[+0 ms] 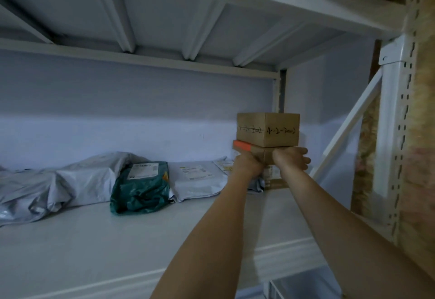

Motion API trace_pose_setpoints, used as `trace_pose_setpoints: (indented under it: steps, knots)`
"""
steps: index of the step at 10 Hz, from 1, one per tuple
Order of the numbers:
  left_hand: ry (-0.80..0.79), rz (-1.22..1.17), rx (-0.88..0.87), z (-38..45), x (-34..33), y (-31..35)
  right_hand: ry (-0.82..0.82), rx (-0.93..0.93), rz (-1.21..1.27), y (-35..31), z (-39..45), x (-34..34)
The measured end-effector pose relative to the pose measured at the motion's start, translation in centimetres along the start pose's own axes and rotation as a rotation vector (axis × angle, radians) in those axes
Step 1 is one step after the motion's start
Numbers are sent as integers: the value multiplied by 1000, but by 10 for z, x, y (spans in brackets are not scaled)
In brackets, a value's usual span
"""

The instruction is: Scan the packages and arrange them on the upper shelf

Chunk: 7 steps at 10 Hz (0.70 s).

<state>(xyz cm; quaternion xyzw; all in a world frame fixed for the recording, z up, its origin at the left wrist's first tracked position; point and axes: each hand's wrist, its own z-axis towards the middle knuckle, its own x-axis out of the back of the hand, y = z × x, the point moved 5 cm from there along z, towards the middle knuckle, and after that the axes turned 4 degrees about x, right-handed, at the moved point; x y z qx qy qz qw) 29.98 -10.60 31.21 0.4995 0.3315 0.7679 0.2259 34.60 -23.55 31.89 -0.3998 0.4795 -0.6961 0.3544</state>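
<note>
Left hand (pixel 246 162): right of frame centre, arm reaching up from the bottom edge, fingers curled round the left end of a flat cardboard box with an orange end (pixel 244 148). Right hand (pixel 292 158): just beside the left, gripping the same box at its right end, fingers wrapped under it. Brown carton (pixel 268 129): stacked directly on the flat box, handwritten numbers on its two visible faces, raised above the shelf board. Further small box (pixel 274 178): below the hands, mostly hidden, on the shelf near the right rear corner. White shelf board (pixel 117 240): spans the lower half of the frame. White mailer with label (pixel 197 181): centre, lying flat against the back wall. Green mailer bag (pixel 141 188): left of centre, label uppermost, partly overlapping the white mailer. Grey poly bags (pixel 47 188): lower left, crumpled, in a row. Perforated upright post (pixel 397 134): right edge of frame.
</note>
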Motion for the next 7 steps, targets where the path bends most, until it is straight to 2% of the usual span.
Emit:
trace_pose_setpoints:
  steps: [3, 5, 7]
  knots:
    - [6, -17, 53, -9, -1, -1, -48, 60, -129, -10, -7, -8]
    - [29, -21, 31, -32, 21, -8, -148, 57, -183, -12, -25, 0]
    - [70, -67, 30, -64, 55, -16, -146, 125, -252, -19, -54, 9]
